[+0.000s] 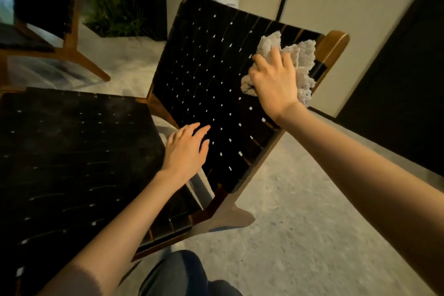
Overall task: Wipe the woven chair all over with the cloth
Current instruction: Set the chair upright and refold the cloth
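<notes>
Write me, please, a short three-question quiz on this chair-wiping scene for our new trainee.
1. Which hand holds the cloth against the woven chair's backrest?
2. True or false: the left hand holds a second cloth.
3. Where on the backrest is the cloth? A: upper corner beside the wooden post. B: bottom edge. C: centre.
Key: 1, the right hand; 2, false, it holds nothing; 3, A.
</notes>
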{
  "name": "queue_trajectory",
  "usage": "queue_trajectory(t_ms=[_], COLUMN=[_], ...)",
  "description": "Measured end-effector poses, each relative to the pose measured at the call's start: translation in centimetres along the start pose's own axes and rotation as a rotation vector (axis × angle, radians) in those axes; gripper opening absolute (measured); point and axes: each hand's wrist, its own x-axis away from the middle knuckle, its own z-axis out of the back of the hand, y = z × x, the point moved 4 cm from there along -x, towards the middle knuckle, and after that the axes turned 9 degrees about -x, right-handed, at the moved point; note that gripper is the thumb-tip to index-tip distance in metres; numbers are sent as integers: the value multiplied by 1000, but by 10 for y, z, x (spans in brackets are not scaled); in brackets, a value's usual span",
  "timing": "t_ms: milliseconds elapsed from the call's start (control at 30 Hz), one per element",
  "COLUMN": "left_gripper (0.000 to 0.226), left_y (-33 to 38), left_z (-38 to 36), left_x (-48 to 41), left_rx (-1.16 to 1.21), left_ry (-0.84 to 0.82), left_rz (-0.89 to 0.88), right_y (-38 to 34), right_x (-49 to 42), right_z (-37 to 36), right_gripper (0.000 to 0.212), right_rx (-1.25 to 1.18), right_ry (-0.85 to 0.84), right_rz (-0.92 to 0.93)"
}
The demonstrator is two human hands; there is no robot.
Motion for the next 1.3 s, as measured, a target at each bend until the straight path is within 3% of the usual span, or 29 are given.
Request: queue_trajectory(t_ms=[133,300,367,433,533,633,733,833,933,1067,1133,1200,1300], left_gripper=[43,51,56,55,41,28,22,19,11,17,17,16,19], left_y=[54,109,131,148,157,166,168,174,184,191,194,201,212], left_z=[37,63,67,70,77,88,109,135,153,150,144,136,118], left_x=[-32,-52,-53,-53,-52,-54,-64,-78,-95,-126,-134,-138,-139], left_rx=[73,378,450,516,585,708,818,716,491,220,109,116,368], left_ry=[123,179,177,158,201,222,277,308,314,385,454,524,506], left_rz=[-55,-122,-138,-151,-145,-123,-75,-152,-248,-134,-35,-63,-172], right_y=[31,55,60,68,81,92,114,139,153,166,168,163,144], right_x=[15,52,67,82,100,114,122,123,112,91,80,68,49], right_z=[26,38,40,40,47,58,61,66,61,48,40,32,20], right_gripper=[28,36,42,46,44,27,21,24,18,21,26,34,43], right_rx=[-22,-204,-379,-709,-1159,-1063,-906,-723,-654,-641,-771,-1040,-1476], right_ry=[109,144,141,120,101,121,203,327,275,302,381,484,542], right_rz=[-68,-148,-124,-150,-232,-220,-341,-477,-651,-798,-830,-823,-711])
